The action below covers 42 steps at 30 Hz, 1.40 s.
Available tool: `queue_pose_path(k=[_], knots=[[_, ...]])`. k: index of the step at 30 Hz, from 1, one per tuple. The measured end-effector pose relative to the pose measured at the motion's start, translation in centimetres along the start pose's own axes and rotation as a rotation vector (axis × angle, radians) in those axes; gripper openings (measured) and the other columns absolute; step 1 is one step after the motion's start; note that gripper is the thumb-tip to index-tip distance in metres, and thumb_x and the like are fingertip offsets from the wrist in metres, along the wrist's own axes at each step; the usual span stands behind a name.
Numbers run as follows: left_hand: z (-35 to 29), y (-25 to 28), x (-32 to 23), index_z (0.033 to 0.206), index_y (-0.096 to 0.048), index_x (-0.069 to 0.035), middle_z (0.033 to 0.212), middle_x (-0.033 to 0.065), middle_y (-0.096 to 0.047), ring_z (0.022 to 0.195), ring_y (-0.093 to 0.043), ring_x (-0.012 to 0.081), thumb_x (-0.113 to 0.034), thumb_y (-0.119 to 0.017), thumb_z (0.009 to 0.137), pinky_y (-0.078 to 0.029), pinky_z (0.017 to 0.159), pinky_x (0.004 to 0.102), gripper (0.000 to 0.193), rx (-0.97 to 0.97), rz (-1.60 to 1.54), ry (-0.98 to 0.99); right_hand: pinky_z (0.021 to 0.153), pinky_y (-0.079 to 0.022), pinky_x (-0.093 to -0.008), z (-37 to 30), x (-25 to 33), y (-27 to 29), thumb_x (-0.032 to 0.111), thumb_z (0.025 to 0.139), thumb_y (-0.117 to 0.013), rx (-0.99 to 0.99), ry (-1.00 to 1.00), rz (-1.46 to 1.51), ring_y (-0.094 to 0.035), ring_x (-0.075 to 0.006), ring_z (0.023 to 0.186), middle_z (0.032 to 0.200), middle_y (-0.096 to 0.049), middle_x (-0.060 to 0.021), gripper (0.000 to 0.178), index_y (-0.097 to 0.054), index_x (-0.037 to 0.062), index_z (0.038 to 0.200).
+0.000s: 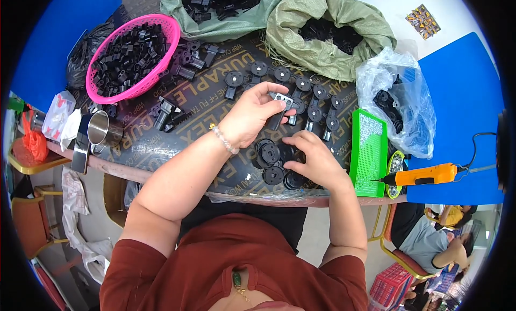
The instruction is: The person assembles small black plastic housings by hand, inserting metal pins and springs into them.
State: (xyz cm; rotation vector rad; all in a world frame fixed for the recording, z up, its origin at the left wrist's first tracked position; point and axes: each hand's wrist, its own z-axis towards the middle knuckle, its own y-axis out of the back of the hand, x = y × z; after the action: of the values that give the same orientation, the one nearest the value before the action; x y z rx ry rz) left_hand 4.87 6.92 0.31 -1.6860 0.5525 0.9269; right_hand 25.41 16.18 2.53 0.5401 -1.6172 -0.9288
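My left hand [251,111] is closed on a black plastic part [276,119] with a small silver metal plate at its top; the thumb presses near the plate. Lower down, my right hand [321,163] has its thumb and fingers apart beside a small group of round black discs [269,153]. Some discs are partly hidden behind its fingers. Beyond both hands stand several black round-headed parts [282,74] with short stems, set in loose rows.
A pink basket [171,31] of black parts stands at far left, near a steel mug [98,129]. Green sacks [285,29] lie at the back. On the right are a green tray [368,189] of small metal pieces, a plastic bag [422,123] and an orange electric screwdriver [424,175].
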Motion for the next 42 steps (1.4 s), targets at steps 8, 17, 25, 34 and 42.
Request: queue_pose_path(k=[8, 17, 25, 34, 42], knots=[[0.2, 0.4, 0.2, 0.129, -0.056, 0.0, 0.116, 0.0127, -0.068, 0.106, -0.071, 0.0233, -0.001, -0.061, 0.1, -0.059, 0.086, 0.0324, 0.029, -0.009, -0.002, 0.01, 0.091, -0.052, -0.0384, 1.3, 0.9, 3.4, 0.005, 0.073, -0.082, -0.222, 0.024, 0.035, -0.063, -0.03, 0.102, 0.11, -0.061, -0.013, 0.048, -0.065, 0.0024, 0.118], [0.2, 0.7, -0.1, 0.131, -0.058, 0.001, 0.123, 0.0142, -0.066, 0.107, -0.069, 0.0225, -0.014, -0.046, 0.108, -0.058, 0.093, 0.0376, 0.03, 0.011, -0.131, 0.0, 0.09, -0.052, -0.0384, 6.2, 2.4, 3.8, 0.01, 0.074, -0.085, -0.382, 0.1, 0.05, -0.063, -0.0314, 0.103, 0.113, -0.062, -0.0128, 0.052, -0.068, 0.0031, 0.123], [0.2, 0.8, -0.4, 0.133, -0.058, 0.002, 0.126, 0.0145, -0.065, 0.112, -0.067, 0.0229, -0.015, -0.045, 0.108, -0.056, 0.096, 0.0378, 0.033, -0.074, -0.161, -0.035, 0.101, -0.048, -0.0404, 8.1, 2.5, 4.1, 0.012, 0.076, -0.084, -0.238, 0.167, -0.032, -0.059, -0.0326, 0.116, 0.121, -0.062, -0.0133, 0.052, -0.069, 0.0069, 0.126], [0.3, 0.6, -0.8, 0.136, -0.057, 0.005, 0.128, 0.0152, -0.064, 0.117, -0.064, 0.0227, -0.014, -0.046, 0.108, -0.052, 0.102, 0.0379, 0.035, -0.116, -0.171, -0.108, 0.1, -0.048, -0.038, 9.8, 2.2, 5.1, 0.012, 0.076, -0.084, -0.133, 0.183, 0.051, -0.06, -0.0305, 0.118, 0.123, -0.062, -0.0122, 0.053, -0.07, 0.0075, 0.128], [1.4, 5.7, -5.3, 0.126, -0.066, -0.003, 0.13, 0.0235, -0.061, 0.122, -0.058, 0.0408, -0.005, -0.055, 0.092, -0.047, 0.107, 0.0455, 0.036, -0.659, 1.476, -0.813, 0.102, -0.049, -0.0345, 15.8, 0.6, 5.1, 0.006, 0.082, -0.078, -0.34, 0.162, 0.14, -0.062, -0.0204, 0.115, 0.119, -0.067, -0.0095, 0.056, -0.063, 0.0039, 0.136]])
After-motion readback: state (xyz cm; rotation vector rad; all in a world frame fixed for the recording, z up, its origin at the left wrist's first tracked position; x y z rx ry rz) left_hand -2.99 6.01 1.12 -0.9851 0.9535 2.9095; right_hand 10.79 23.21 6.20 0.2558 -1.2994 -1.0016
